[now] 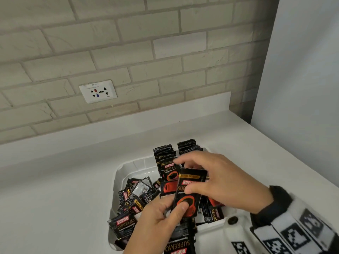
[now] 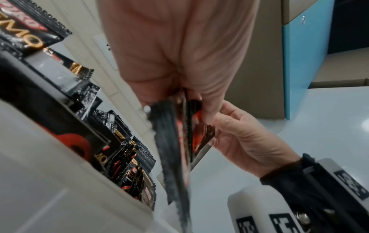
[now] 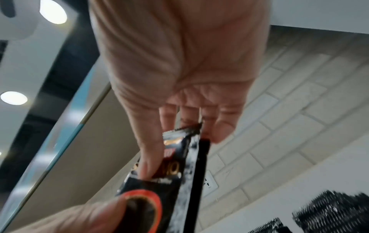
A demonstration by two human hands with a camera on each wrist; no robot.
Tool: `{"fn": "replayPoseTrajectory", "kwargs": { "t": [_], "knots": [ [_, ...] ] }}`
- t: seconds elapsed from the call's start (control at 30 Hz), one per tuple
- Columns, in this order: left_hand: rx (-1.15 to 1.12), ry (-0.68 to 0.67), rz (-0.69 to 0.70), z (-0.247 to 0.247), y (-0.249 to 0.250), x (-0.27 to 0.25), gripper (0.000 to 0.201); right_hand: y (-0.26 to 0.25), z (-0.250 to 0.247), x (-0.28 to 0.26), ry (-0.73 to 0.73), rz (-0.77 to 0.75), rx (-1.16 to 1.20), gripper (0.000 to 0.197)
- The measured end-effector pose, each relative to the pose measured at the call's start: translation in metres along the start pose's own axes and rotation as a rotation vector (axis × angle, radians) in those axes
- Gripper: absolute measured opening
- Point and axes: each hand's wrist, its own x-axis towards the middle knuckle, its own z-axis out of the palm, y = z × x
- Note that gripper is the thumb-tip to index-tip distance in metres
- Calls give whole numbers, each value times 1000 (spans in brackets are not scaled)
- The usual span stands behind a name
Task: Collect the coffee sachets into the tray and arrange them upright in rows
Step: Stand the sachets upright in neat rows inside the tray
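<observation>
A sachet (image 1: 189, 192) is held upright above the tray (image 1: 117, 180), pinched by both the left hand (image 1: 161, 222) and right hand (image 1: 216, 180); the standing rows (image 1: 176, 153) lie just beyond, toward the desk's far edge.

From my right wrist camera I see my right hand (image 3: 179, 75) reaching away from the lens, thumb laid along the printed face of a black coffee sachet (image 3: 157, 181) and fingers (image 3: 223, 129) behind its serrated top edge — a pinch on the upper part. The sachet stands edge-on and blurred; a second dark edge just beside it may be another packet, I cannot tell. My left hand's thumb (image 3: 95, 216) presses the red cup print at the bottom. Behind: pale brick wall (image 3: 299, 102), a white socket plate (image 3: 209, 181), the white counter (image 3: 299, 186) — and upright sachet tops (image 3: 329, 209) at lower right. Ceiling lights (image 3: 52, 11) glow upper left.
</observation>
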Motion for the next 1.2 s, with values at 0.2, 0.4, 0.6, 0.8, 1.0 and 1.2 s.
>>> {"fn": "replayPoseTrajectory", "kwargs": {
  "t": [0.2,0.4,0.6,0.8,1.0,1.2],
  "knots": [
    [-11,111,-59,-10,-5,-2,20,-8,-11,10,-126,1,-79,18],
    [-137,534,-164,-52,0,-8,27,-11,-30,60,-105,17,-326,14],
    [-154,617,-109,-73,5,-14,37,9,16,111,-355,35,-689,23],
    [-202,608,-158,-68,4,-17,31,24,52,129,-525,9,-914,25],
    [-224,605,-176,-72,0,-16,31,28,61,136,-522,1,-937,25],
    [-215,551,-176,-70,-3,-11,32,28,49,139,-482,7,-882,37]
  ]
}}
